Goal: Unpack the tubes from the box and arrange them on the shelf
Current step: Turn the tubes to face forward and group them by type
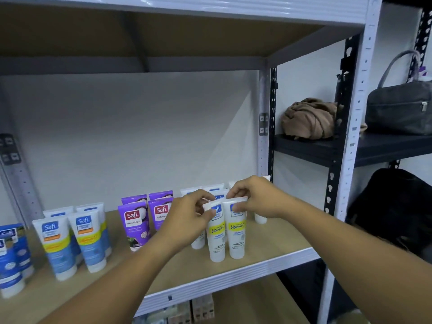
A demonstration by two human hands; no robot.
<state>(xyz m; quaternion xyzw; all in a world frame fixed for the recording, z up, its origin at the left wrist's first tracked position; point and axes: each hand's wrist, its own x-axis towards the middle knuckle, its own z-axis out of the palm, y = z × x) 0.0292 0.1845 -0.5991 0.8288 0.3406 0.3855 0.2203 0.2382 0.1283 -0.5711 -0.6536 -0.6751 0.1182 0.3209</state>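
Observation:
Two white tubes with yellow bands stand cap-down near the front edge of the wooden shelf [268, 253]. My left hand [184, 218] pinches the top of the left tube [216, 239]. The top of the right tube [238, 235] is pinched by my right hand [254, 197]. More white tubes [211, 190] stand behind them, partly hidden by my hands. To the left are purple tubes [134, 223], then white-and-blue tubes [90, 242], and dark blue tubes [10, 258] at the far left. No box is in view.
The shelf's white upright post [350, 141] stands at the right. Beyond it a dark rack holds a brown cloth bundle [308, 118], a grey handbag [399, 106] and a black bag [395, 204] below. Boxed goods [201, 308] sit on the lower shelf.

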